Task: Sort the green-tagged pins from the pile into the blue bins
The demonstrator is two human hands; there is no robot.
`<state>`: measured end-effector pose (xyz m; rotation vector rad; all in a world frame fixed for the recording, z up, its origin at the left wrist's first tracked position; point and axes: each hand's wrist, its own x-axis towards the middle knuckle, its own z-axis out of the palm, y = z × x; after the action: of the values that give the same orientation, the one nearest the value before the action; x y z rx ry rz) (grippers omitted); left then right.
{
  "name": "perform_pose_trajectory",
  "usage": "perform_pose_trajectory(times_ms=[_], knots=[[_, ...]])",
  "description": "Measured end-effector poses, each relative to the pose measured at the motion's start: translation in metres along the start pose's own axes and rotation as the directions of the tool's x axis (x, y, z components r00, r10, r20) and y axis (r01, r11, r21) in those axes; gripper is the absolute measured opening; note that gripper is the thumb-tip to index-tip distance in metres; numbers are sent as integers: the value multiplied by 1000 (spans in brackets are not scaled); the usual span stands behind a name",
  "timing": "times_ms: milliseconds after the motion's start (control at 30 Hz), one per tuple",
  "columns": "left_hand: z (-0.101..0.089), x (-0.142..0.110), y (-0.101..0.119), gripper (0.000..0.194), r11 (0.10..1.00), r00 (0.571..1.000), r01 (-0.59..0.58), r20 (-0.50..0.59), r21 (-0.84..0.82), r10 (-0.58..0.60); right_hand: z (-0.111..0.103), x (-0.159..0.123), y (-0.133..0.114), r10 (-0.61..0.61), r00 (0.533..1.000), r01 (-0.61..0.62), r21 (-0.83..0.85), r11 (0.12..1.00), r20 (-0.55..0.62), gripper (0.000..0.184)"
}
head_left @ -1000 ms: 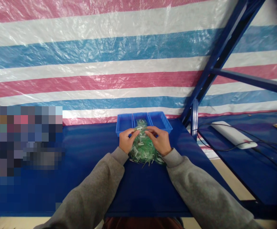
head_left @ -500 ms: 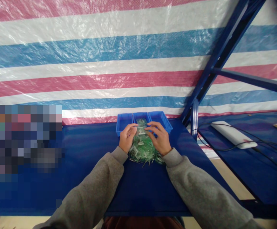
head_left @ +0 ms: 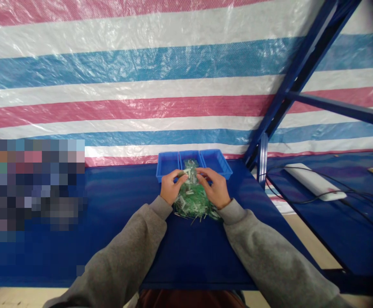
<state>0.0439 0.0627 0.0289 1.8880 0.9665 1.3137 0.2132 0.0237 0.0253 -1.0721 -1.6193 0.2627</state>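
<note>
Closer together than half a second ago: thumb and forefinger of my left hand [head_left: 171,187], and likewise of my right hand [head_left: 217,187], both narrowed to a fine pinch over the green heap [head_left: 193,203].

Whether either pinch holds a sliver I cannot tell; it is too small to make out. The heap, thin green strands mixed with pale pieces, lies on the blue table [head_left: 119,239] between my wrists. Pieces this slight call, I judge, for the very fingertips, a light squeeze, and wrists kept off the loose ends so nothing scatters. More pale-green pieces [head_left: 191,163] show in the middle bin [head_left: 184,155]; the left bin [head_left: 168,162] and right bin [head_left: 215,161] flank it, showing blue floors.
</note>
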Motion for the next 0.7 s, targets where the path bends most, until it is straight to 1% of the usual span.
perform_pose_trajectory(times_ms=[67,133,200,233,300,333,367,433,500,567,633,700], knots=[[1,1,-4,28,992,998,53,-7,-115,-55,-1,0,-2,-63,998,63,-4,998,12,30],[4,1,-5,41,966,994,109,17,-234,-108,-2,0,-2,-132,991,133,-34,991,23,33],[5,1,-5,48,940,989,149,58,-307,-137,-2,1,0,-184,982,186,-64,980,30,31],[5,0,-3,48,937,988,153,69,-314,-139,-1,1,1,-200,979,202,-77,976,32,29],[3,0,0,39,960,993,113,56,-255,-102,0,1,5,-205,978,208,-96,973,35,23],[2,0,2,32,977,997,68,36,-202,-62,1,1,7,-197,980,199,-105,974,35,20],[0,0,4,31,989,1000,11,13,-144,-10,1,1,9,-181,983,183,-117,976,29,18],[-3,1,8,36,993,994,-107,-12,-53,106,2,1,11,-140,990,141,-142,980,13,16],[-5,1,9,34,984,984,-176,15,-8,176,3,0,12,-96,995,96,-160,982,3,18],[-5,1,8,28,985,983,-174,66,19,172,3,0,11,-67,998,70,-166,984,21,20],[-3,0,6,28,990,987,-132,104,42,127,3,0,8,-64,997,71,-161,984,52,21],[-2,-1,4,28,994,989,-97,118,52,90,4,1,6,-77,994,90,-162,983,82,21]])
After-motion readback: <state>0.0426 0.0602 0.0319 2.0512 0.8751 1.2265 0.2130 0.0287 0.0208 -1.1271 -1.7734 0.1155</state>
